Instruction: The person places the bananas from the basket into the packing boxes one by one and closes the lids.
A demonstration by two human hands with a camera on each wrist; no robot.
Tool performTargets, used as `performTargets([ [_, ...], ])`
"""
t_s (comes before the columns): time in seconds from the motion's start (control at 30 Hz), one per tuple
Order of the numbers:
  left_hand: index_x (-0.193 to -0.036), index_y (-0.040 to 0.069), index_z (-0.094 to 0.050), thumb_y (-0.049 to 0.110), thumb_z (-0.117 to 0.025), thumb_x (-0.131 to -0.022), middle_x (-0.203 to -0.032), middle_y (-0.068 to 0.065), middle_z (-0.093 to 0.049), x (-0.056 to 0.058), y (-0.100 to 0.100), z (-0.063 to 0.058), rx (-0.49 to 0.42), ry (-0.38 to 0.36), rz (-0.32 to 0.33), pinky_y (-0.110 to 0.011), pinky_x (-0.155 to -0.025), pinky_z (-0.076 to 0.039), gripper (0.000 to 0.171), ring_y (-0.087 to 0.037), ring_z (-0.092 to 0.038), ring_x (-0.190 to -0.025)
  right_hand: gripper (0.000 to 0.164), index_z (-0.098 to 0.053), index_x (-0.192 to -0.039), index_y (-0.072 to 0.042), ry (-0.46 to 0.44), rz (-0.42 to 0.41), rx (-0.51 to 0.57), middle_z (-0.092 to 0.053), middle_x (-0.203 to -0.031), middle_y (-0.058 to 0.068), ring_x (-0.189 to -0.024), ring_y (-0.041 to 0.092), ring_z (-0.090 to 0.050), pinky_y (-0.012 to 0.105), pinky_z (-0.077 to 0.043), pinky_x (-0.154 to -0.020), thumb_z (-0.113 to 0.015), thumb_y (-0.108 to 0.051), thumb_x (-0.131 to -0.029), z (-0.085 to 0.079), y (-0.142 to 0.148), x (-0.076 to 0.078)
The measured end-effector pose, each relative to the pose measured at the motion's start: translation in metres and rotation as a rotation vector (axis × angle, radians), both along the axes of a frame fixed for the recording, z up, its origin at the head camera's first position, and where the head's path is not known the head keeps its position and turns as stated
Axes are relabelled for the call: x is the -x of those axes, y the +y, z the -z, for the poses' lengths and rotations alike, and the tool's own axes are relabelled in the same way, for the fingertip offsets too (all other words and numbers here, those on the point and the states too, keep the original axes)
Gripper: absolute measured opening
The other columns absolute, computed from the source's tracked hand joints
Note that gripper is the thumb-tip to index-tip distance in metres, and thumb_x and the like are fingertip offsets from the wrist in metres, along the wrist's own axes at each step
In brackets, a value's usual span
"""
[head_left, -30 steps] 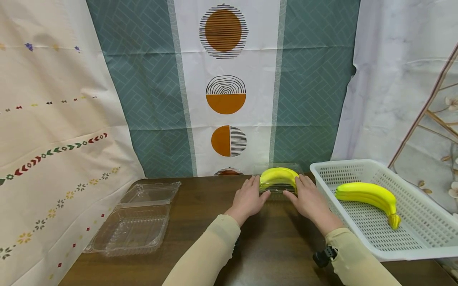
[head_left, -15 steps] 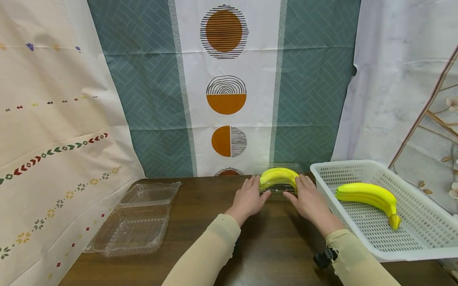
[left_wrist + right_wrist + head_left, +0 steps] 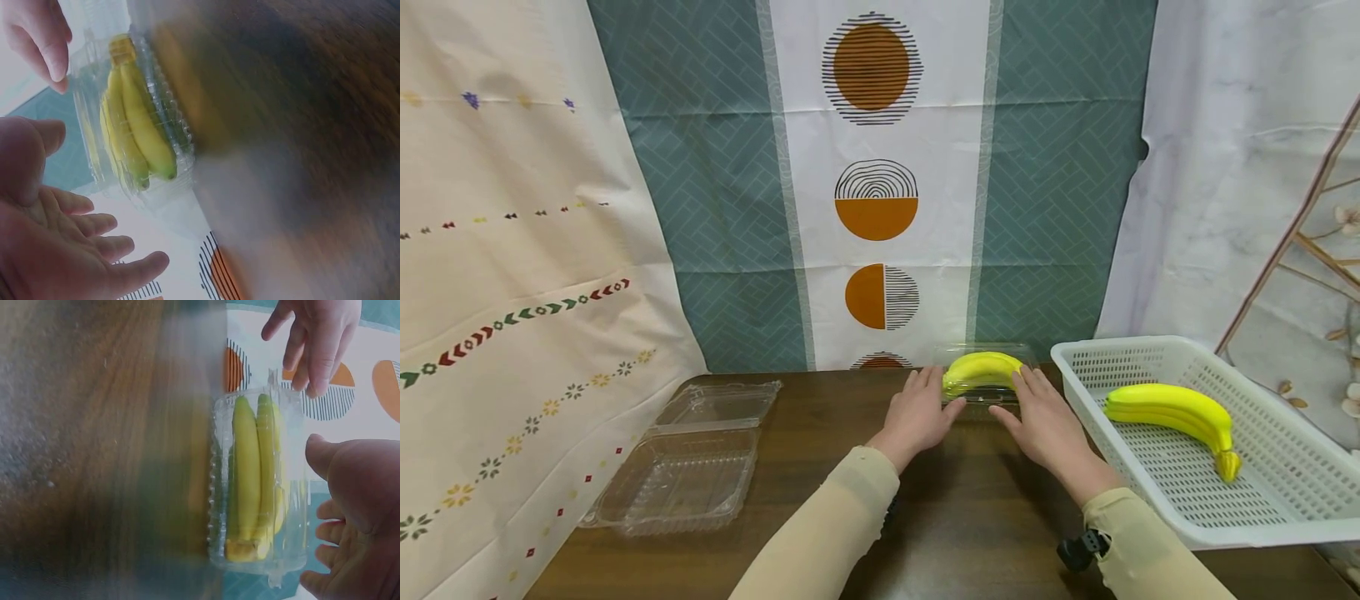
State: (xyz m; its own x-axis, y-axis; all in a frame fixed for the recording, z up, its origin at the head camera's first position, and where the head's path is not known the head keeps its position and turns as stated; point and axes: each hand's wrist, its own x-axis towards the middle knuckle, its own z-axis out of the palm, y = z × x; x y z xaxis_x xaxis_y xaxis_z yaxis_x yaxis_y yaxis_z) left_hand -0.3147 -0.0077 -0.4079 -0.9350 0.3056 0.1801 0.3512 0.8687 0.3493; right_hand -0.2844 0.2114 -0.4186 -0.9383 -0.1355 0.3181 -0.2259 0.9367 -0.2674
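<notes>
A bunch of yellow bananas [image 3: 983, 369] lies inside a clear plastic clamshell container [image 3: 290, 519] at the back of the wooden table. In both wrist views the container's lid is down over the fruit. My left hand [image 3: 917, 417] is at the left side of the container and my right hand [image 3: 1048, 421] is at the right side. Both hands have their fingers spread and fairly straight, with the thumbs pointing inward along the front. The wrist views show gaps between the fingers and the plastic; whether any fingertip touches it, I cannot tell.
An open clear clamshell [image 3: 681, 483] stands on the left of the wooden table [image 3: 820, 467]. On the right is a white perforated basket [image 3: 1277, 533] with another bunch of bananas [image 3: 1180, 408] in it. A patterned curtain [image 3: 722, 208] hangs behind the table.
Both hands have shifted very slightly, the right one a little to the left over the container's edge. The container and basket stay about where they were.
</notes>
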Motion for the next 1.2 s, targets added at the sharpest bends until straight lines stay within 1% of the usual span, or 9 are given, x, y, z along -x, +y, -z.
performTargets([
  [0.2, -0.172, 0.003, -0.036, 0.052, -0.058, -0.114, -0.177, -0.015, -0.036, -0.005, -0.008, -0.005, 0.014, 0.000, -0.003, -0.059, -0.126, -0.037, 0.079, -0.037, -0.028, -0.165, 0.080, -0.045, -0.161, 0.013, 0.028, -0.021, 0.002, -0.037, -0.169, 0.035, -0.160, 0.054, -0.028, 0.066, -0.027, -0.128, -0.072, -0.041, -0.109, 0.000, -0.003, -0.004],
  [0.33, -0.172, 0.005, -0.037, 0.052, -0.059, -0.114, -0.176, -0.015, -0.037, -0.008, -0.013, -0.009, 0.011, 0.009, -0.004, -0.061, -0.127, -0.035, 0.078, -0.038, -0.028, -0.165, 0.077, -0.048, -0.158, 0.014, 0.077, -0.047, -0.001, -0.042, -0.166, 0.035, -0.157, 0.055, -0.034, 0.066, -0.031, -0.126, -0.074, -0.039, -0.108, 0.000, -0.005, -0.006],
  [0.47, -0.171, 0.006, -0.040, 0.052, -0.060, -0.113, -0.175, -0.015, -0.038, -0.010, -0.019, -0.010, 0.022, 0.024, -0.011, -0.062, -0.127, -0.035, 0.077, -0.039, -0.030, -0.164, 0.077, -0.050, -0.156, 0.015, 0.105, -0.064, -0.012, -0.044, -0.165, 0.035, -0.155, 0.055, -0.038, 0.066, -0.032, -0.126, -0.075, -0.038, -0.107, 0.001, -0.008, -0.009],
  [0.7, -0.171, 0.005, -0.039, 0.057, -0.057, -0.113, -0.178, -0.014, -0.034, -0.015, -0.026, -0.012, 0.070, 0.033, -0.023, -0.061, -0.128, -0.033, 0.080, -0.038, -0.027, -0.166, 0.077, -0.049, -0.158, 0.014, 0.101, -0.080, -0.012, -0.043, -0.166, 0.035, -0.156, 0.054, -0.037, 0.066, -0.032, -0.126, -0.074, -0.039, -0.108, 0.000, -0.014, -0.015],
  [0.83, -0.172, 0.006, -0.038, 0.057, -0.057, -0.113, -0.179, -0.014, -0.033, -0.016, -0.031, -0.013, 0.072, 0.040, -0.020, -0.062, -0.128, -0.031, 0.081, -0.038, -0.025, -0.166, 0.078, -0.049, -0.159, 0.013, 0.100, -0.089, -0.004, -0.043, -0.167, 0.033, -0.157, 0.052, -0.037, 0.065, -0.032, -0.126, -0.075, -0.040, -0.107, -0.002, -0.019, -0.019],
  [1.0, -0.173, 0.007, -0.037, 0.057, -0.058, -0.112, -0.180, -0.013, -0.030, -0.020, -0.038, -0.015, 0.059, 0.028, -0.023, -0.064, -0.129, -0.028, 0.081, -0.038, -0.023, -0.167, 0.080, -0.048, -0.160, 0.011, 0.084, -0.093, -0.004, -0.042, -0.169, 0.031, -0.158, 0.050, -0.038, 0.065, -0.033, -0.126, -0.077, -0.041, -0.106, -0.004, -0.025, -0.025],
  [1.2, -0.173, 0.009, -0.036, 0.057, -0.058, -0.112, -0.181, -0.013, -0.028, -0.025, -0.050, -0.015, 0.063, 0.034, -0.033, -0.065, -0.130, -0.026, 0.081, -0.038, -0.022, -0.167, 0.078, -0.051, -0.158, 0.011, 0.114, -0.116, 0.006, -0.044, -0.168, 0.030, -0.156, 0.049, -0.040, 0.064, -0.034, -0.125, -0.078, -0.040, -0.105, -0.002, -0.030, -0.029],
])
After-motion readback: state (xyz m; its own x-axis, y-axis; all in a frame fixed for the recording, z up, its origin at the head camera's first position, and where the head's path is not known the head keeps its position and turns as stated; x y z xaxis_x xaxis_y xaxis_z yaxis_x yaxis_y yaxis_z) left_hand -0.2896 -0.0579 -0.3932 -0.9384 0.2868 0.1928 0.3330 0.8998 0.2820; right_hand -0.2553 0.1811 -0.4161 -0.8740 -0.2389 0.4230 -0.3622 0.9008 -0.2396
